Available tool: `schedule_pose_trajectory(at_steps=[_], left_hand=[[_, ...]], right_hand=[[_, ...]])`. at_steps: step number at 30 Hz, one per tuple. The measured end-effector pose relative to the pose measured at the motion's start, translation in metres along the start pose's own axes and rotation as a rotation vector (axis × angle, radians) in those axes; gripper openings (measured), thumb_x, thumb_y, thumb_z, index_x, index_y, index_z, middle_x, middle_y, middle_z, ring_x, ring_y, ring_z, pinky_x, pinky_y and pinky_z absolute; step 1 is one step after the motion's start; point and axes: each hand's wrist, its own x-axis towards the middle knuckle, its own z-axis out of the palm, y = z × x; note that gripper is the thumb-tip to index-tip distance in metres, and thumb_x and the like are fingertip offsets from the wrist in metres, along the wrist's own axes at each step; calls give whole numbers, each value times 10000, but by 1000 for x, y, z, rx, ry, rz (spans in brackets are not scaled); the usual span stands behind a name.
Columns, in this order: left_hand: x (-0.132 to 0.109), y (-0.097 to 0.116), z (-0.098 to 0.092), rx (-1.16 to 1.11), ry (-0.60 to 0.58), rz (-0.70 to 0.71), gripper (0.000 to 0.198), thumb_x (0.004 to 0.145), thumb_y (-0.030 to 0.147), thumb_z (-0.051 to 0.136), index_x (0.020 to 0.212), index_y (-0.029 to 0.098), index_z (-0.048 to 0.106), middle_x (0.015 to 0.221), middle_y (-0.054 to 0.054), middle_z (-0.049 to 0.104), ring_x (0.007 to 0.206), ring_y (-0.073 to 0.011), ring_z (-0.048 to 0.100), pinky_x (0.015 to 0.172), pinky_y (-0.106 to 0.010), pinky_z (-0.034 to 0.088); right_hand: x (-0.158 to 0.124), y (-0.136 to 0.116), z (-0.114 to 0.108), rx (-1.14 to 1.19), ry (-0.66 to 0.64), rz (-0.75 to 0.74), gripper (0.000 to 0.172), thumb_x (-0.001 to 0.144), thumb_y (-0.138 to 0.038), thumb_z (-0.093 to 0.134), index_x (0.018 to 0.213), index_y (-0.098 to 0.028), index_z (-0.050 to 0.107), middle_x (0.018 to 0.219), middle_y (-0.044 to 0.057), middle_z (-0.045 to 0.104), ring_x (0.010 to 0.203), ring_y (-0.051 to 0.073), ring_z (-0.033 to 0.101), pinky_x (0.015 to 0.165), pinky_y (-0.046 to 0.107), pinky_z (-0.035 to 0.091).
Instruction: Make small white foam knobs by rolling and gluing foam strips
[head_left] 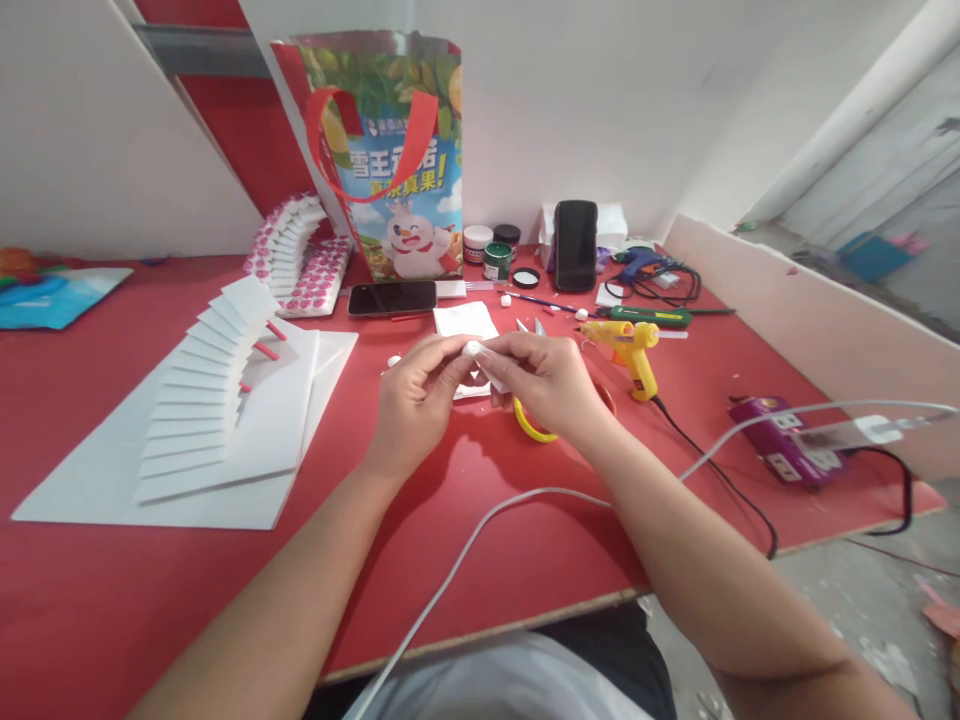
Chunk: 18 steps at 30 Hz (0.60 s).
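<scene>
- The left hand (415, 402) and right hand (551, 382) pinch a small white piece (472, 348) lying between them, equally near both.
- Its long axis cannot be told.

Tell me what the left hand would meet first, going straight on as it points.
Most likely the right hand: its fingertips face the left hand at the small white piece, though exact depth is unclear.
</scene>
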Motion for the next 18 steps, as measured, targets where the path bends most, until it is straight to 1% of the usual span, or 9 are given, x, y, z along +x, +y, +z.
schedule_pose_trajectory(at_steps=[3,5,6,7,9,11,13,15,18], left_hand=[[0,-2,2,35,17,6,208,960,352,569,1027,193,686,938,-45,655,801,-144,644,735,-243,537],[0,-5,3,36,16,0,206,963,357,561,1012,191,672,929,-45,649,826,-154,637,733,-242,530],[0,-6,3,35,13,-1,204,964,355,558,1004,191,670,922,-44,648,832,-157,634,742,-245,528],[0,-7,3,34,11,-2,203,965,353,555,1000,190,670,911,-42,647,830,-157,630,755,-250,527],[0,-7,3,18,7,-12,202,966,349,554,1003,190,672,907,-40,648,819,-155,624,776,-259,527],[0,-6,3,-12,5,-33,199,963,345,557,1005,188,673,915,-41,653,799,-149,621,764,-259,530],[0,-4,3,-37,7,-54,190,958,337,565,996,187,675,907,-39,657,776,-144,620,742,-256,532],[0,-2,3,-53,13,-79,185,950,339,575,982,187,677,875,-34,661,768,-146,625,736,-257,533],[1,-3,3,-80,27,-121,201,937,362,597,995,189,680,861,-32,674,771,-150,635,749,-263,535]], right_hand=[[6,-2,-4,331,-97,260,348,944,-454,589,854,-131,682,700,59,711,561,145,661,516,247,542],[9,-2,-7,507,-144,406,366,996,-426,496,896,-120,670,730,89,725,588,164,683,528,271,570],[10,-1,-8,567,-162,446,354,1011,-396,468,916,-118,665,741,93,728,589,163,682,537,279,580],[11,0,-9,607,-177,464,334,1017,-363,459,921,-116,662,743,89,725,582,155,674,546,281,586],[10,3,-9,641,-190,452,290,1003,-317,497,885,-111,663,722,62,703,550,127,638,548,268,585],[9,5,-7,644,-183,417,257,963,-307,582,822,-108,662,694,30,665,519,99,583,530,249,572],[9,6,-6,649,-177,403,247,929,-320,638,799,-110,657,689,10,636,510,82,537,521,241,563],[9,6,-6,678,-185,437,255,938,-350,620,827,-122,648,705,5,625,515,81,517,520,247,562],[12,3,-6,747,-199,544,261,989,-342,508,876,-138,624,706,-4,595,522,88,505,519,259,563]])
